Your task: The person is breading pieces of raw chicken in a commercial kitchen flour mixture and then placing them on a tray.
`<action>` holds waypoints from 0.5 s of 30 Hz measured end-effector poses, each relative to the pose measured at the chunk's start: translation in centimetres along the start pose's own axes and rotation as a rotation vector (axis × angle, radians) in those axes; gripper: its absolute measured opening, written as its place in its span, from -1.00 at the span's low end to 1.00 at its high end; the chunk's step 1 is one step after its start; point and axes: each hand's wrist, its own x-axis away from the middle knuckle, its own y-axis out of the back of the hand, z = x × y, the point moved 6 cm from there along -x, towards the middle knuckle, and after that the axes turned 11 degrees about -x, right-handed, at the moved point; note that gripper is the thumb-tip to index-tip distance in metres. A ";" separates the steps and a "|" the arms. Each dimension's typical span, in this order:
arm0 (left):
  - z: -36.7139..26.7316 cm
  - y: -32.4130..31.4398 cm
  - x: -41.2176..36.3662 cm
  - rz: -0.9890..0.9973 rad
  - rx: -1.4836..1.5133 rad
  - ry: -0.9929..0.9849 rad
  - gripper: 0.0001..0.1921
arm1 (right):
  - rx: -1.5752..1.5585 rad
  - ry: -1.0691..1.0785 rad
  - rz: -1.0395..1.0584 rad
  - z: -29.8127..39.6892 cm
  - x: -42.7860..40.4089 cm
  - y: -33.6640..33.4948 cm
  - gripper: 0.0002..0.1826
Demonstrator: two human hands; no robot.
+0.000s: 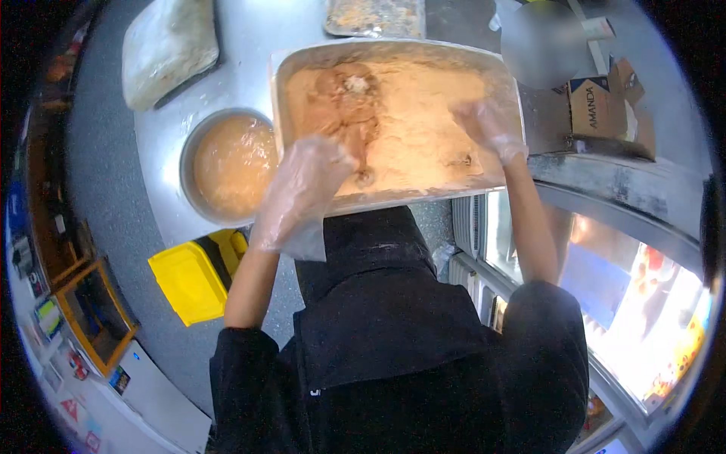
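Observation:
A large rectangular tub (274,85) holds a bed of pale orange powder, probably seasoned flour (420,130). Pieces of raw meat, apparently chicken (340,108), lie at its left side, one with a white clump on top. My left hand (312,176), in a loose clear plastic glove, is over the tub's near left corner, its fingers at the lower end of the meat; whether they grip it is not clear. My right hand (482,125), also gloved and blurred, is over the powder at the right, with no meat seen in it.
A round metal bowl (190,196) of orange liquid stands left of the tub. A whitish bulky bag (170,51) lies at the back left, a stained tray (374,17) behind the tub, and a cardboard box (595,113) at right. Below are a yellow container (190,284) and a lit glass-front cabinet (629,284).

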 end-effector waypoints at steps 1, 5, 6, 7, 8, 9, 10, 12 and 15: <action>0.1 -0.9 0.5 -0.016 -0.028 0.017 -0.74 | 0.282 -0.098 0.229 -0.1 0.4 -1.0 -0.77; 3.1 -5.9 1.3 -0.049 -0.272 0.066 -0.78 | 0.324 -0.123 0.196 -9.3 6.9 -6.1 -0.68; 3.2 -6.7 1.2 -0.034 -0.273 0.051 -0.78 | 0.346 -0.205 0.222 -10.9 7.2 -7.6 -0.64; 3.1 -6.5 1.8 -0.105 -0.338 0.031 -0.80 | 0.329 -0.205 0.227 -8.7 6.4 -7.3 -0.64; 3.0 -6.2 2.3 -0.179 -0.400 0.011 -0.81 | 0.362 -0.264 0.300 -4.5 5.4 -5.6 -0.63; 3.1 -6.3 2.3 -0.172 -0.404 0.009 -0.81 | 0.398 -0.327 0.368 -2.3 4.9 -3.9 -0.62; 3.2 -6.3 2.2 -0.195 -0.400 0.016 -0.84 | 0.393 -0.337 0.368 -2.4 4.9 -2.9 -0.62; 3.2 -6.4 2.3 -0.214 -0.398 0.035 -0.86 | 0.256 -0.259 0.378 -2.4 4.4 -2.1 -0.54; 3.4 -6.3 2.0 -0.323 -0.333 0.018 -0.90 | 0.170 -0.452 0.453 -6.7 4.4 -5.3 -0.42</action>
